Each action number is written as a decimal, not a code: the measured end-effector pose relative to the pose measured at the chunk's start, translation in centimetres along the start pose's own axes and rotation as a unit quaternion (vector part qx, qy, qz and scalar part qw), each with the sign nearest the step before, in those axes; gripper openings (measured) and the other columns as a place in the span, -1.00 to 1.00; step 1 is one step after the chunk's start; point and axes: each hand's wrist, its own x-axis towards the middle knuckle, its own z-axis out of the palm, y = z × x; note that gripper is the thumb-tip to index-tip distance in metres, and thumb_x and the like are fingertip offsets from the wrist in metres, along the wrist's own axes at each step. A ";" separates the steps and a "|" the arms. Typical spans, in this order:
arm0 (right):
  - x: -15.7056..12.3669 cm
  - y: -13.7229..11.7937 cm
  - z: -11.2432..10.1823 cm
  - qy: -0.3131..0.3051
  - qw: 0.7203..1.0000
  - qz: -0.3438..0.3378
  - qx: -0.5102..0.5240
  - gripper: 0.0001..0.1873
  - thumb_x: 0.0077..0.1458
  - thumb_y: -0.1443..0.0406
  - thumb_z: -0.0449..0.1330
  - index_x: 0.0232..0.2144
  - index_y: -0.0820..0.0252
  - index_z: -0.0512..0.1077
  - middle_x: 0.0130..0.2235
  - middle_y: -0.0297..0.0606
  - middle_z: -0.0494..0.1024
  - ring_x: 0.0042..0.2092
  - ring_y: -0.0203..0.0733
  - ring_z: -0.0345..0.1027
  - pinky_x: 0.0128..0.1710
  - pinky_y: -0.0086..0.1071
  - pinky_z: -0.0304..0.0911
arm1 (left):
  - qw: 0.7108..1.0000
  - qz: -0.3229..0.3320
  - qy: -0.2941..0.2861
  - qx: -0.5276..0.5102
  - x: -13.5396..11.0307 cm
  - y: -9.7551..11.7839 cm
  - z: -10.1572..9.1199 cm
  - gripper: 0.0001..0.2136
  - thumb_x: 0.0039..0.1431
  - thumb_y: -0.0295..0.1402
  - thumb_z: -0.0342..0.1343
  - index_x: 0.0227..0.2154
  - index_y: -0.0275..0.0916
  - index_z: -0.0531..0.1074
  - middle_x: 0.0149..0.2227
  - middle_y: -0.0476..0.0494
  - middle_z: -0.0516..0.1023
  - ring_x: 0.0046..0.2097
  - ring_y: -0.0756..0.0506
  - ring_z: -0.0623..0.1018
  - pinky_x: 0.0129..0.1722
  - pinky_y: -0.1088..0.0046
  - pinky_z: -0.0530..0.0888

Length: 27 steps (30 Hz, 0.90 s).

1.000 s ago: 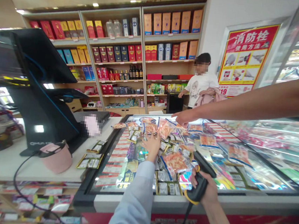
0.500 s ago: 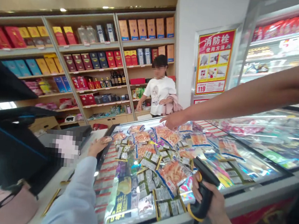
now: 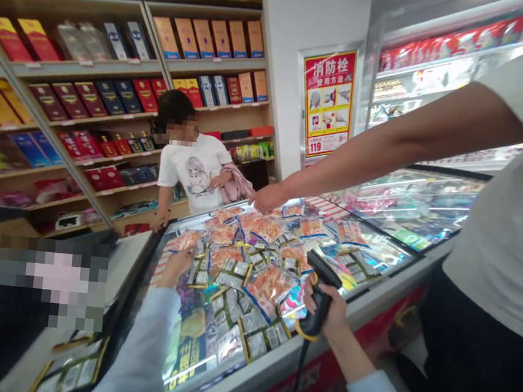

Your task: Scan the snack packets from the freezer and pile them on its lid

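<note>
The left hand (image 3: 175,268) has moved to an orange bag (image 3: 187,240), grip hard to tell. The right hand (image 3: 334,308) still holds a scanner (image 3: 320,298).

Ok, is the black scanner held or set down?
Held: the right hand has its fingers wrapped around the grip of the black scanner.

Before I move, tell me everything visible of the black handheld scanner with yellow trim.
The black, plastic-looking handheld scanner with yellow trim is gripped by its handle in the person's bare right hand, fingers wrapped around it. Its elongated head slants across the top of the handle; a yellow edge rims the handle's base. A thin black cable hangs from there. It is held at the near side of the glass-topped display case. Its scanning window and any trigger cannot be made out.
</note>
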 end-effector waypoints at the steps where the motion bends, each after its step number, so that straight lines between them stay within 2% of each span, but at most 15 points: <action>1: 0.1 -0.7 -0.3 -0.004 1.000 -0.009 0.000 -0.80 -0.19 0.19 0.23 -0.48 0.13 0.32 -0.54 -0.37 0.31 -0.66 -0.43 -0.01 -0.72 -0.47 0.00 | 1.000 -0.002 -0.017 0.011 -0.2 0.4 -0.8 -0.62 0.16 -0.36 -0.06 0.01 -0.25 0.44 0.00 -0.35 0.54 0.06 -0.26 0.50 0.04 0.25 0.36; 4: 0.8 -3.8 -2.3 -0.003 0.999 -0.042 0.010 -0.75 -0.24 0.23 0.26 -0.45 0.11 0.30 -0.54 -0.40 0.31 -0.65 -0.41 0.03 -0.73 -0.50 0.08 | 0.999 -0.005 -0.043 0.030 -3.1 1.1 -3.0 -0.59 0.22 -0.31 -0.11 0.08 -0.28 0.37 0.04 -0.37 0.50 0.09 -0.28 0.48 0.07 0.20 0.34; 6: 1.4 -6.1 -4.2 0.021 0.997 -0.070 0.034 -0.75 -0.24 0.27 0.24 -0.44 0.12 0.27 -0.52 -0.40 0.30 -0.64 -0.42 0.05 -0.72 -0.53 0.13 | 0.999 0.009 -0.038 0.029 -7.3 1.4 -3.3 -0.57 0.27 -0.20 -0.15 0.13 -0.21 0.31 0.08 -0.29 0.48 0.12 -0.25 0.45 0.10 0.21 0.33; 8: 2.0 -8.0 -6.1 0.049 0.992 -0.092 0.069 -0.74 -0.27 0.30 0.20 -0.43 0.14 0.25 -0.52 -0.43 0.27 -0.65 -0.44 0.05 -0.72 -0.54 0.15 | 0.998 0.062 0.005 0.012 -13.0 1.9 -2.0 -0.53 0.28 -0.09 -0.20 0.13 -0.19 0.29 0.11 -0.26 0.45 0.14 -0.23 0.43 0.12 0.20 0.32; 11: 2.6 -9.7 -8.5 0.058 0.984 -0.104 0.129 -0.74 -0.23 0.32 0.16 -0.38 0.15 0.23 -0.47 -0.46 0.26 -0.62 -0.46 0.11 -0.64 -0.51 0.27 | 0.990 0.122 0.061 -0.047 -21.0 3.5 1.7 -0.49 0.28 -0.06 -0.21 0.17 -0.26 0.22 0.17 -0.30 0.38 0.19 -0.21 0.38 0.17 0.17 0.31; 14: 2.5 -10.0 -9.7 0.057 0.975 -0.112 0.186 -0.70 -0.25 0.34 0.16 -0.36 0.17 0.21 -0.43 -0.48 0.26 -0.61 -0.50 0.12 -0.57 -0.51 0.31 | 0.975 0.160 0.129 -0.079 -25.7 5.2 4.6 -0.52 0.28 -0.12 -0.14 0.17 -0.25 0.21 0.17 -0.31 0.37 0.20 -0.21 0.36 0.17 0.10 0.31; 16: 2.4 -9.9 -9.8 0.056 0.972 -0.115 0.199 -0.68 -0.29 0.35 0.17 -0.37 0.18 0.21 -0.42 -0.50 0.24 -0.60 -0.52 0.11 -0.55 -0.53 0.29 | 0.969 0.162 0.161 -0.093 -27.0 6.1 5.4 -0.57 0.29 -0.18 -0.12 0.14 -0.24 0.23 0.14 -0.31 0.40 0.18 -0.21 0.38 0.15 0.10 0.34; 19: 2.2 -9.8 -9.6 0.065 0.975 -0.111 0.179 -0.67 -0.32 0.35 0.18 -0.38 0.20 0.23 -0.42 -0.49 0.21 -0.59 -0.53 0.08 -0.55 -0.53 0.28 | 0.963 0.144 0.197 -0.113 -28.1 6.7 5.4 -0.70 0.30 -0.25 -0.13 -0.02 -0.24 0.35 -0.04 -0.29 0.51 0.01 -0.18 0.50 0.00 0.17 0.44; 22: 2.1 -9.8 -9.2 0.084 0.980 -0.118 0.133 -0.70 -0.34 0.34 0.17 -0.41 0.23 0.28 -0.42 -0.45 0.17 -0.59 -0.50 0.05 -0.59 -0.47 0.25 | 0.958 0.158 0.219 -0.100 -28.3 5.9 5.1 -0.77 0.30 -0.28 -0.12 -0.17 -0.22 0.40 -0.19 -0.23 0.54 -0.12 -0.15 0.53 -0.10 0.24 0.47; 24: 1.9 -9.9 -8.9 0.091 0.982 -0.130 0.102 -0.72 -0.37 0.34 0.15 -0.44 0.24 0.30 -0.43 -0.43 0.15 -0.60 -0.48 0.01 -0.63 -0.44 0.21 | 0.960 0.145 0.235 -0.052 -27.0 4.0 4.2 -0.76 0.29 -0.29 -0.13 -0.16 -0.22 0.40 -0.19 -0.23 0.54 -0.12 -0.17 0.52 -0.09 0.23 0.46; 26: 1.8 -9.9 -8.4 0.103 0.983 -0.132 0.074 -0.74 -0.39 0.33 0.14 -0.47 0.24 0.32 -0.44 -0.40 0.14 -0.60 -0.46 -0.02 -0.66 -0.42 0.16 | 0.965 0.095 0.243 0.028 -24.0 1.1 2.2 -0.73 0.28 -0.30 -0.14 -0.11 -0.26 0.40 -0.15 -0.28 0.53 -0.07 -0.22 0.50 -0.04 0.19 0.44; 27: 1.8 -9.9 -8.1 0.120 0.981 -0.139 0.054 -0.74 -0.40 0.33 0.13 -0.49 0.24 0.34 -0.45 -0.38 0.15 -0.60 -0.44 -0.02 -0.66 -0.40 0.14 | 0.968 0.066 0.229 0.073 -21.9 -0.5 1.0 -0.70 0.27 -0.32 -0.15 -0.07 -0.32 0.39 -0.11 -0.34 0.52 -0.03 -0.24 0.49 0.00 0.17 0.41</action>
